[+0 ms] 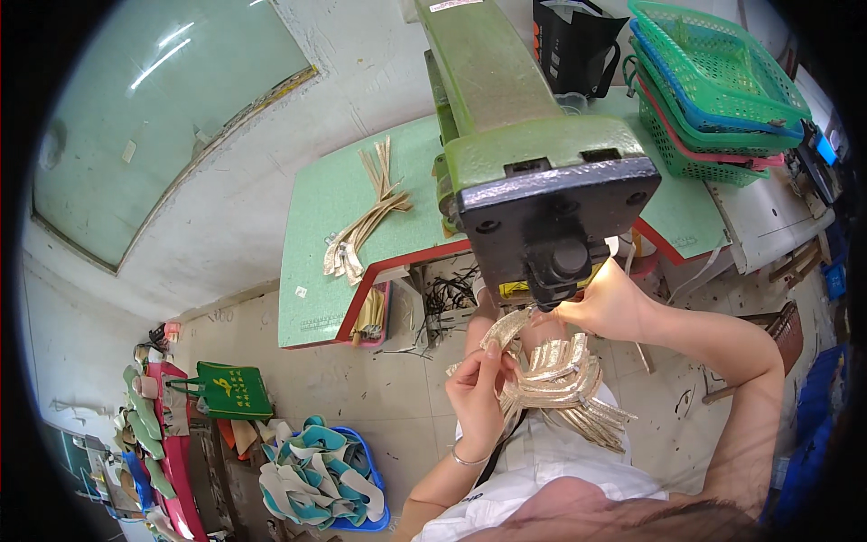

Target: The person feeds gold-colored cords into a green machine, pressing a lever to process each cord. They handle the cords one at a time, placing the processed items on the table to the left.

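A gold strap (505, 329) runs upward from my left hand (477, 394), which pinches it between thumb and fingers. The strap's far end reaches the fingertips of my right hand (607, 302), drawn together just below the black head of a green machine (555, 149). The machine partly hides those fingertips. On my lap lies a thick bundle of similar gold straps (555, 375), right beside my left hand. Another bunch of pale gold straps (366, 226) rests on the light green table (321, 185), left of the machine.
Stacked plastic baskets (722, 90) and a black bag (578, 45) stand at the back right. Below the table is a container of straps (370, 316). A blue basket (375, 470) of teal and white pieces and a green bag (233, 390) are on the left.
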`<state>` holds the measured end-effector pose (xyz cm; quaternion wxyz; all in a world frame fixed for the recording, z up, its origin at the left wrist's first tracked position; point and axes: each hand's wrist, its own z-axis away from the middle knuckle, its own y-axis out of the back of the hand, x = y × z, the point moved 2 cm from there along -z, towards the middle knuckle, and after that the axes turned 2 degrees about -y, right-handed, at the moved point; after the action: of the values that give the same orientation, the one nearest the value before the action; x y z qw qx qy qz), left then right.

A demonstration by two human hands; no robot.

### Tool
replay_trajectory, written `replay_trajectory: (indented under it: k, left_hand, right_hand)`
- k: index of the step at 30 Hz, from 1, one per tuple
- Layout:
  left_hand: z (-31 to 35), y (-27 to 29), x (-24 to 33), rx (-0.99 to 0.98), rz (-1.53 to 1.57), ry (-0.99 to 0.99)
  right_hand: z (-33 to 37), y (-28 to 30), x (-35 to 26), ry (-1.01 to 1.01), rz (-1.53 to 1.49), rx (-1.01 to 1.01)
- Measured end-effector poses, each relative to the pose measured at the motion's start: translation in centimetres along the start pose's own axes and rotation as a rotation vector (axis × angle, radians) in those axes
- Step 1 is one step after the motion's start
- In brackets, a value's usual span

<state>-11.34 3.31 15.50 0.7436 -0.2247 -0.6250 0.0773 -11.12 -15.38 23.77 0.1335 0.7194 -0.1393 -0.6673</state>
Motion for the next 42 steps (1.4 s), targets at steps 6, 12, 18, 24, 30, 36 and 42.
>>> replay_trajectory:
  k: [6,12,18,24,30,36,42]
  left_hand:
    - [-4.0,-1.0,2.7,-0.265,-0.697,-0.564]
    - [-4.6,-0.6,2.6,-0.489,-0.421,-0.071]
    - [-2.9,0.9,0.6,-0.271,-0.08,-0.044]
    - [-3.0,1.1,0.8,-0.303,-0.302,-0.071]
    - [-4.5,-0.7,3.4,-0.466,-0.625,-0.119]
    - [-4.7,-2.0,2.6,-0.495,-0.403,0.035]
    - [-4.3,-1.5,2.7,-0.448,-0.382,0.08]
  right_hand:
    - [-0.8,-0.1,-0.5,-0.082,0.128,-0.103]
    - [-0.8,1.4,-1.3,0.191,0.315,-0.04]
    - [1.5,6.6,3.1,-0.238,0.379,0.25]
    - [3.8,4.6,4.8,-0.505,-0.635,-0.224]
    - [3.8,4.1,2.8,-0.454,-0.79,-0.128]
    - [4.0,4.9,4.5,-0.409,-0.79,-0.177]
    - [3.6,4.2,2.9,-0.262,-0.166,0.021]
